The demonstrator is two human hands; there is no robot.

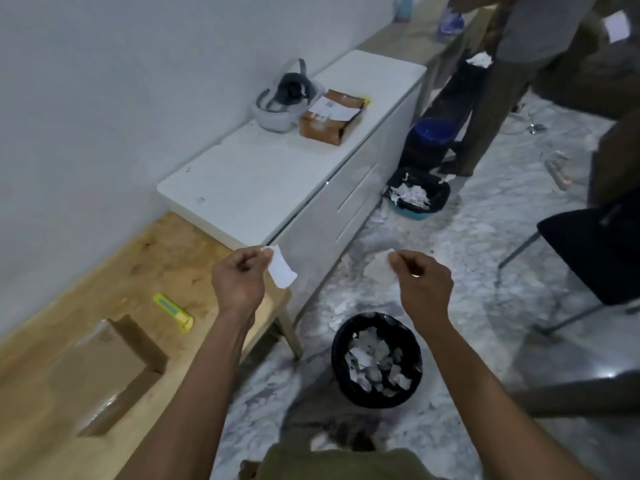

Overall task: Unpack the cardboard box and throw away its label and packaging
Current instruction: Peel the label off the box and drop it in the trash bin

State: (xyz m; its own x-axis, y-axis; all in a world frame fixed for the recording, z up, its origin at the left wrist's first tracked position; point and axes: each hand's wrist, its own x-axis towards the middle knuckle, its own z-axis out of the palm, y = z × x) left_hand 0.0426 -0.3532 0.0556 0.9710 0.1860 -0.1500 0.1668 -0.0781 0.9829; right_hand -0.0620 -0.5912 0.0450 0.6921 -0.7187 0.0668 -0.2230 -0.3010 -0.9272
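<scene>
Both arms reach forward, fists raised above the black bin point(376, 358) of paper scraps on the floor. The left hand point(239, 278) pinches a curled white label piece point(282, 271) at its top; the right hand point(420, 285) pinches another label scrap point(379, 268). The cardboard box point(104, 372) lies near left on the wooden table point(145, 258), by a yellow-green cutter point(173, 311).

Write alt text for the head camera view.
Two bare hands, left hand and right hand, each pinch a torn white paper piece above a black bin of paper scraps. A cardboard box and yellow-green cutter lie on the wooden table.
</scene>
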